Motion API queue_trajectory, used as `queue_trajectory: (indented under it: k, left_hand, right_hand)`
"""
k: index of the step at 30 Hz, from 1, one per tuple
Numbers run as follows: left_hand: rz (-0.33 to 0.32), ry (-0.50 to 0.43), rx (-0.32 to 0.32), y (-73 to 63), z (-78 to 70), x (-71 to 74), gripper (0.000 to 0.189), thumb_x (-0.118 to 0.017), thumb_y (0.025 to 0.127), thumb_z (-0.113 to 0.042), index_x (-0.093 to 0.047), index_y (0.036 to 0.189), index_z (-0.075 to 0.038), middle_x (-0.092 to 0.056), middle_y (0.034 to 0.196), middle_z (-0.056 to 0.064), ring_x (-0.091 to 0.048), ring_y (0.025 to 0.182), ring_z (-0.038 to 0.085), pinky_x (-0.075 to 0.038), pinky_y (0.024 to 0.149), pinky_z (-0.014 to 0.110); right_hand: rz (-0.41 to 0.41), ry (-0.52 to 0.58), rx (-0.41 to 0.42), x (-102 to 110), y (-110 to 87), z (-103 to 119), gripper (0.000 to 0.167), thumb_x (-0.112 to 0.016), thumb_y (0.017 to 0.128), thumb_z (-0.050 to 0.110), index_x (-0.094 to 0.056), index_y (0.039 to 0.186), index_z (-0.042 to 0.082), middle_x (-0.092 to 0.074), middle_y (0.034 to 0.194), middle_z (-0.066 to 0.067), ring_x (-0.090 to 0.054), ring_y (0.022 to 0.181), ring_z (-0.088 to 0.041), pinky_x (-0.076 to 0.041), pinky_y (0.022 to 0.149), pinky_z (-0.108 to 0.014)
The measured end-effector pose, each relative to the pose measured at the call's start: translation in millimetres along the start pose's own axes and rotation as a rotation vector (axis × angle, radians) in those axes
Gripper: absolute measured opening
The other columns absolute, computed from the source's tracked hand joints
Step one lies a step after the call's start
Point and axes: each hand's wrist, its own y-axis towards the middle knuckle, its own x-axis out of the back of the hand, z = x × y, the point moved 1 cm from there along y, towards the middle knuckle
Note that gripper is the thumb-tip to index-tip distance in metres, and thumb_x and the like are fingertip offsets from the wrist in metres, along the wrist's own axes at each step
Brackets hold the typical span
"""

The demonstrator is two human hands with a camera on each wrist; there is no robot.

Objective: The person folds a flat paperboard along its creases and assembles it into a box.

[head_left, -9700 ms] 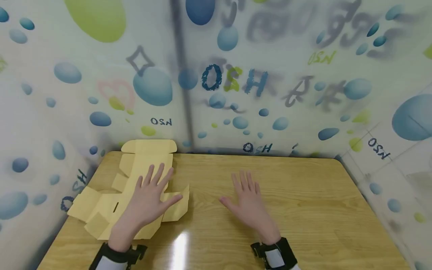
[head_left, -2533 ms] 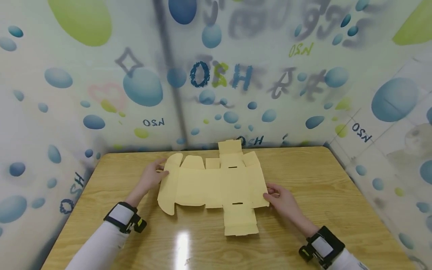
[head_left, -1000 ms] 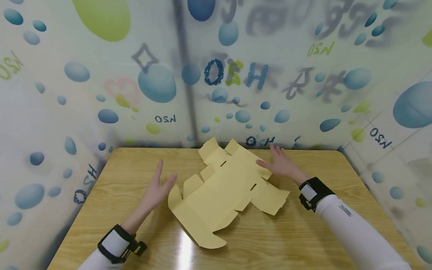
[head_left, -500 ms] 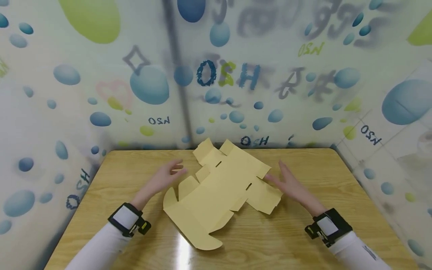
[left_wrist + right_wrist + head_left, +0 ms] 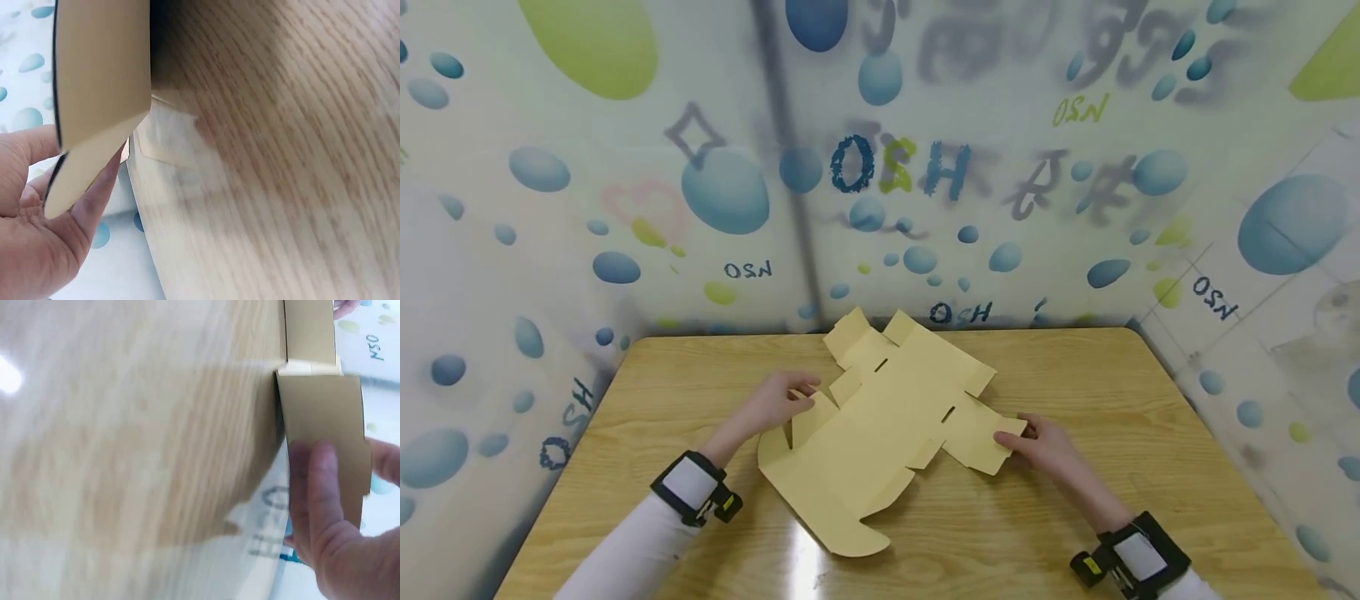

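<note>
An unfolded, pale yellow cardboard box blank (image 5: 887,417) lies diagonally across the middle in the head view, with side flaps and two dark slots. My left hand (image 5: 775,400) pinches a flap on its upper left edge. In the left wrist view that flap (image 5: 103,69) stands between the thumb and the fingers of my left hand (image 5: 37,250). At the right, my right hand (image 5: 1048,450) pinches the end of another flap, thumb on top. The right wrist view shows the fingers of my right hand (image 5: 344,550) flat along the cardboard's underside (image 5: 325,406).
A wooden table (image 5: 685,379) bears the blank, its far edge close to a back wall (image 5: 737,300) printed with blue and green drops. A bright light reflection (image 5: 806,558) shows near the front. Wristbands with small cameras sit on both wrists.
The blank has gone from the table's left side to the middle and turned diagonal. Both hands let go of its ends, then came back and now pinch two of its flaps.
</note>
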Motion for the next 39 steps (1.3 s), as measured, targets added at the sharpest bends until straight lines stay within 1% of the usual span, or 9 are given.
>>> queue_trajectory:
  k: [2, 5, 11, 18, 22, 25, 29, 36, 39]
  left_hand:
    - [-0.005, 0.005, 0.014, -1.7, -1.3, -0.7, 0.036, -0.063, 0.101, -0.005, -0.065, 0.136, 0.007, -0.070, 0.133, 0.026, -0.067, 0.121, 0.039, -0.058, 0.102, 0.051]
    - [0.011, -0.008, 0.038, -5.9, -3.7, -1.0, 0.034, -0.065, 0.099, -0.004, -0.069, 0.131, 0.005, -0.072, 0.126, 0.024, -0.070, 0.114, 0.036, -0.062, 0.093, 0.046]
    - [0.067, -0.169, 0.148, -24.1, -6.7, -9.8, 0.038, -0.068, 0.096, -0.005, -0.068, 0.132, 0.005, -0.071, 0.118, 0.023, -0.071, 0.082, 0.016, -0.060, 0.061, 0.029]
    - [0.060, -0.221, 0.137, -52.6, -19.0, -38.5, 0.042, -0.072, 0.092, -0.008, -0.068, 0.132, 0.005, -0.073, 0.118, 0.024, -0.077, 0.098, 0.025, -0.063, 0.068, 0.028]
    - [0.043, -0.328, 0.183, -65.8, -29.5, -54.6, 0.047, -0.071, 0.091, -0.003, -0.063, 0.135, 0.012, -0.070, 0.120, 0.028, -0.078, 0.082, 0.024, -0.065, 0.064, 0.033]
    - [0.032, -0.407, 0.218, -72.1, -34.9, -63.5, 0.050, -0.070, 0.091, 0.000, -0.059, 0.137, 0.015, -0.066, 0.121, 0.031, -0.072, 0.069, 0.018, -0.065, 0.061, 0.034]
    - [0.030, -0.435, 0.222, -75.6, -38.0, -69.4, 0.051, -0.071, 0.091, 0.000, -0.058, 0.138, 0.016, -0.063, 0.121, 0.030, -0.067, 0.067, 0.013, -0.065, 0.061, 0.034]
    - [0.010, -0.413, 0.203, -79.6, -35.2, -67.6, 0.049, -0.072, 0.092, -0.001, -0.059, 0.137, 0.013, -0.063, 0.121, 0.031, -0.068, 0.074, 0.015, -0.065, 0.061, 0.034]
    - [-0.028, -0.358, 0.190, -80.0, -33.0, -64.5, 0.044, -0.072, 0.095, -0.009, -0.062, 0.135, 0.008, -0.067, 0.122, 0.030, -0.070, 0.079, 0.017, -0.063, 0.058, 0.032]
  right_hand:
    - [0.009, 0.085, -0.008, -5, -0.5, -1, 0.068, -0.065, 0.103, 0.019, -0.035, 0.151, -0.018, -0.066, 0.115, -0.024, -0.070, 0.093, -0.012, -0.060, 0.077, -0.027]
    - [0.008, 0.134, 0.015, -8, 2.1, 1, 0.056, -0.061, 0.103, 0.012, -0.041, 0.145, -0.019, -0.065, 0.127, -0.031, -0.071, 0.099, -0.013, -0.063, 0.080, -0.028]
    - [-0.032, 0.045, 0.042, 3, 25.3, 12, 0.052, -0.059, 0.103, 0.010, -0.045, 0.144, -0.020, -0.063, 0.129, -0.037, -0.071, 0.094, -0.014, -0.062, 0.077, -0.030]
    - [-0.078, -0.094, 0.051, 16, 61.7, 31, 0.057, -0.055, 0.105, 0.016, -0.043, 0.150, -0.017, -0.055, 0.142, -0.041, -0.066, 0.119, -0.044, -0.063, 0.088, -0.041]
    - [-0.105, -0.228, 0.068, 16, 82.5, 38, 0.058, -0.056, 0.104, 0.021, -0.047, 0.149, -0.016, -0.055, 0.145, -0.039, -0.059, 0.129, -0.049, -0.057, 0.097, -0.049]
    - [-0.123, -0.275, 0.099, 14, 94.8, 41, 0.051, -0.057, 0.103, 0.018, -0.056, 0.142, -0.014, -0.062, 0.136, -0.037, -0.064, 0.115, -0.045, -0.057, 0.088, -0.044]
    - [-0.152, -0.292, 0.129, 13, 103.0, 42, 0.035, -0.059, 0.100, 0.013, -0.068, 0.122, -0.012, -0.071, 0.104, -0.027, -0.059, 0.082, -0.027, -0.045, 0.068, -0.029]
    - [-0.170, -0.286, 0.162, 10, 99.5, 43, 0.025, -0.062, 0.097, 0.009, -0.071, 0.107, -0.012, -0.067, 0.082, -0.014, -0.051, 0.071, -0.018, -0.039, 0.061, -0.026]
    - [-0.162, -0.270, 0.158, 11, 97.3, 42, 0.020, -0.061, 0.097, 0.008, -0.067, 0.098, -0.011, -0.053, 0.071, -0.007, -0.043, 0.067, -0.016, -0.035, 0.061, -0.026]
